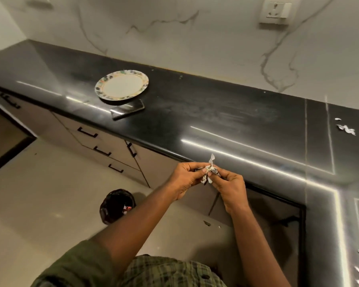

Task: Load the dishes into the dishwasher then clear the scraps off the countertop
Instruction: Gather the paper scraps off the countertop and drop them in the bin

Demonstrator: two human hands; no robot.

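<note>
Now, the hands: the left hand and the right hand meet in front of the chest, just off the near edge of the counter, fingers of both curled in and pinching one crumpled wad of printed white paper scraps between them; a loose white tail sticks up from the top.
Step in hand: by my reading, balling the gathered scraps so they can be dropped as one piece.
How to do it well: press the loose tail into the wad before either hand lets go, then pass the whole wad to one hand, so nothing flutters to the floor.
Drop point: the dark round woven bin stands on the pale floor below and left of the left hand; carry the wad right over its mouth before releasing.
Left to gather: more torn white paper bits lie on the glossy black stone countertop far right of the right hand, with others low at the right edge.
Dishes: a round white plate with a patterned rim sits on the counter well beyond and left of the hands, not yet loaded.
Beside it: a flat dark rectangular object, just nearer than the plate; I cannot tell what it is.
</note>
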